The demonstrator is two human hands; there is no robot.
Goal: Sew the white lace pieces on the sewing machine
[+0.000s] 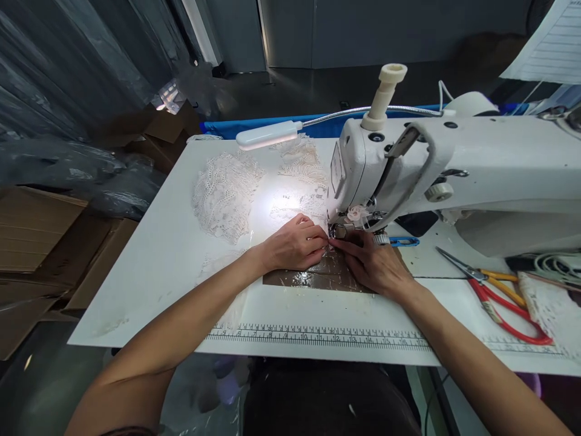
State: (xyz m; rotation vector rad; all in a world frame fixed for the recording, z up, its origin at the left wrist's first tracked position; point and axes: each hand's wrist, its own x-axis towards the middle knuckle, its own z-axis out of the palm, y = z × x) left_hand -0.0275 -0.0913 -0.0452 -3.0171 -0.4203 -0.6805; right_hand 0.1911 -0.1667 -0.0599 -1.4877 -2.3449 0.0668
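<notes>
My left hand and my right hand meet just below the needle area of a white sewing machine. Both hands have their fingers curled and pressed together on a small piece of pale lace fabric at the presser foot; the piece itself is mostly hidden under the fingers. Under the hands lies a shiny brown patch on the white table.
A heap of white lace lies at the table's back left under a gooseneck lamp. Red and yellow-handled scissors and more lace are at the right. A printed ruler runs along the front edge. Cardboard boxes stand left.
</notes>
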